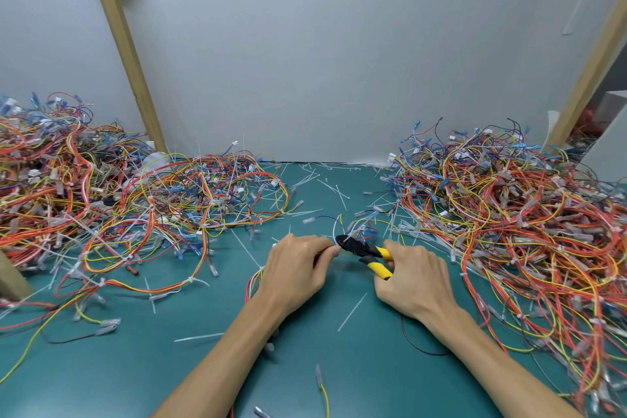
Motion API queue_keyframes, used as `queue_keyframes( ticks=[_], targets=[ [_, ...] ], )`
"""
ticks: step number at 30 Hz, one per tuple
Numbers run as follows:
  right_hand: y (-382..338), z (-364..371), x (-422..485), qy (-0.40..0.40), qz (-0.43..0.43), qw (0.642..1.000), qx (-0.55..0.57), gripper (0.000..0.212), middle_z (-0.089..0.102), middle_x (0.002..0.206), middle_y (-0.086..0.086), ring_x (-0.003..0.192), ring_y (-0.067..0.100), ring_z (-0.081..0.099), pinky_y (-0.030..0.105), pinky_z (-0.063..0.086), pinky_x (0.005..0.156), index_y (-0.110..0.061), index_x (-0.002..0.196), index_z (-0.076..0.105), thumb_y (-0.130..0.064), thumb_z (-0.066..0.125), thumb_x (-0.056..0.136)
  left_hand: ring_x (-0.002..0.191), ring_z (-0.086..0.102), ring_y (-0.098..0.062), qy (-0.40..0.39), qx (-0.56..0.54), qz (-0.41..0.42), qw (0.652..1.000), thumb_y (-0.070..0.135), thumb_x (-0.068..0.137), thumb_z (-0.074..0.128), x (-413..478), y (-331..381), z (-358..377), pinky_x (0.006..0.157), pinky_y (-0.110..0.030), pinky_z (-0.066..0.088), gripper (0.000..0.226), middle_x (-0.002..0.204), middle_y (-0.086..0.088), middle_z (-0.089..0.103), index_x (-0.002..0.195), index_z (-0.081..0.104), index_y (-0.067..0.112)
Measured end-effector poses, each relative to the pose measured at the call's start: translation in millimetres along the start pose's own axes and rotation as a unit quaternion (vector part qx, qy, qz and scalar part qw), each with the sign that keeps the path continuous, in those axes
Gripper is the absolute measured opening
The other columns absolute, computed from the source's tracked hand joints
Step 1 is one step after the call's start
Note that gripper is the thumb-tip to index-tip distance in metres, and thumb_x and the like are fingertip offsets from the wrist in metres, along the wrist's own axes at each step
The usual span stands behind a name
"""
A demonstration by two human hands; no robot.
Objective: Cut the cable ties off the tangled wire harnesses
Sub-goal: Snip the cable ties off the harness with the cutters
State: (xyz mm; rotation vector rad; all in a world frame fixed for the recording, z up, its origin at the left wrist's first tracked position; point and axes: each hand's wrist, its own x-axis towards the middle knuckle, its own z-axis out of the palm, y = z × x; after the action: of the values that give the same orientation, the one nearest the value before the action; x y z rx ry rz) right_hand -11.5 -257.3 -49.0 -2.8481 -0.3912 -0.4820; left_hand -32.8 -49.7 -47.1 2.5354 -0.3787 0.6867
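- The left hand (298,268) pinches a small harness (359,227) between thumb and fingertips, low over the mat (169,366), in the gap between the left pile (101,200) and the right pile (509,214).
- The right hand (415,278) is curled round the yellow-and-black handles of the cutters (364,253); the handles stand a little apart.
- The cutters' long axis runs from lower right to upper left, and the nose points at the left fingertips, just beside them.
- A white tie (346,239) seems to sit at the nose, right where the harness leaves the pinch. Whether the jaws already bite it cannot be told.
- The harness wires fan away from the pinch toward the wall, roughly across the cutters' axis.
- The squeeze likely depends on the nose catching only the tie, clear of the wires and the nearby fingertips.
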Motion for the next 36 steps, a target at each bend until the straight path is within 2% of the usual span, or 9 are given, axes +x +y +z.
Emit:
queue_keyframes(
  ticks=[5, 10, 15, 21, 24, 27, 30, 33, 36],
  targets=[
    [-1.5, -0.1, -1.0, 0.010, 0.006, 1.000, 0.006, 0.027, 0.042, 0.054, -0.006, 0.059, 0.029, 0.048, 0.030, 0.031, 0.052, -0.021, 0.072, 0.042, -0.043, 0.058, 0.076, 0.071, 0.059, -0.018, -0.032, -0.073, -0.046, 0.996, 0.040, 0.095, 0.047, -0.8, 1.9, -1.6, 0.066, -0.035, 0.050, 0.027, 0.071, 0.004, 0.067, 0.087, 0.066, 0.022],
    [-1.8, 0.2, -1.7, 0.025, -0.006, 1.000, -0.006, 0.027, 0.041, 0.058, -0.009, 0.060, 0.024, 0.044, 0.030, 0.026, 0.051, -0.025, 0.075, 0.038, -0.045, 0.056, 0.072, 0.074, 0.059, -0.021, -0.018, -0.049, -0.013, 0.999, 0.031, 0.097, 0.054, -1.3, 0.9, -3.9, 0.068, -0.037, 0.048, 0.019, 0.078, 0.005, 0.069, 0.088, 0.069, 0.022],
    [-0.2, -1.6, 0.1, 0.041, -0.034, 0.998, -0.018, 0.034, 0.038, 0.071, -0.011, 0.067, 0.019, 0.037, 0.031, 0.024, 0.059, -0.027, 0.083, 0.035, -0.040, 0.064, 0.070, 0.068, 0.057, -0.027, 0.018, -0.028, 0.011, 0.999, 0.030, 0.096, 0.055, -1.5, 0.2, -3.5, 0.065, -0.037, 0.045, 0.019, 0.074, 0.005, 0.066, 0.085, 0.069, 0.021],
    [1.3, -2.5, 1.2, 0.001, -0.011, 1.000, -0.008, 0.023, 0.053, 0.063, -0.006, 0.063, 0.025, 0.051, 0.030, 0.033, 0.052, -0.023, 0.075, 0.043, -0.043, 0.056, 0.075, 0.063, 0.054, -0.021, 0.039, -0.015, 0.028, 0.999, 0.031, 0.095, 0.054, -1.4, 0.6, -2.0, 0.064, -0.037, 0.044, 0.021, 0.070, 0.007, 0.064, 0.083, 0.069, 0.022],
    [2.4, -2.3, 1.0, -0.005, -0.011, 1.000, 0.001, 0.025, 0.057, 0.063, -0.004, 0.063, 0.026, 0.055, 0.029, 0.038, 0.054, -0.021, 0.074, 0.046, -0.045, 0.053, 0.075, 0.063, 0.054, -0.021, 0.042, -0.007, 0.029, 0.999, 0.031, 0.095, 0.054, -1.4, -0.2, -0.9, 0.063, -0.038, 0.044, 0.021, 0.071, 0.007, 0.064, 0.084, 0.069, 0.022],
    [3.0, -1.8, 0.0, 0.009, -0.023, 1.000, -0.010, 0.026, 0.050, 0.063, -0.007, 0.063, 0.023, 0.049, 0.029, 0.031, 0.050, -0.023, 0.075, 0.040, -0.045, 0.055, 0.073, 0.062, 0.051, -0.019, 0.053, -0.001, 0.033, 0.998, 0.030, 0.095, 0.055, -2.1, 0.5, -1.9, 0.061, -0.037, 0.044, 0.020, 0.071, 0.008, 0.064, 0.083, 0.069, 0.023],
    [3.1, -2.7, 1.0, 0.014, -0.047, 0.999, -0.011, 0.029, 0.044, 0.071, -0.010, 0.068, 0.020, 0.042, 0.031, 0.025, 0.054, -0.026, 0.082, 0.037, -0.042, 0.059, 0.070, 0.060, 0.052, -0.019, 0.066, 0.013, 0.047, 0.997, 0.029, 0.094, 0.056, -1.5, 1.9, -3.3, 0.058, -0.036, 0.044, 0.019, 0.068, 0.007, 0.063, 0.082, 0.069, 0.022],
    [3.2, -2.9, 2.6, 0.010, -0.033, 0.999, -0.001, 0.024, 0.047, 0.063, -0.008, 0.063, 0.024, 0.046, 0.031, 0.029, 0.052, -0.023, 0.076, 0.040, -0.043, 0.053, 0.070, 0.060, 0.055, -0.021, 0.068, 0.019, 0.054, 0.996, 0.029, 0.094, 0.056, -1.2, 2.5, -4.0, 0.057, -0.036, 0.043, 0.019, 0.067, 0.006, 0.062, 0.081, 0.069, 0.021],
    [4.4, -2.6, 2.8, 0.007, -0.020, 1.000, 0.000, 0.025, 0.055, 0.061, -0.003, 0.063, 0.028, 0.054, 0.030, 0.040, 0.054, -0.020, 0.072, 0.045, -0.045, 0.046, 0.068, 0.060, 0.056, -0.022, 0.067, 0.023, 0.058, 0.996, 0.028, 0.094, 0.057, -0.9, 2.1, -5.1, 0.056, -0.037, 0.043, 0.019, 0.066, 0.005, 0.061, 0.081, 0.069, 0.020]
  ],
)
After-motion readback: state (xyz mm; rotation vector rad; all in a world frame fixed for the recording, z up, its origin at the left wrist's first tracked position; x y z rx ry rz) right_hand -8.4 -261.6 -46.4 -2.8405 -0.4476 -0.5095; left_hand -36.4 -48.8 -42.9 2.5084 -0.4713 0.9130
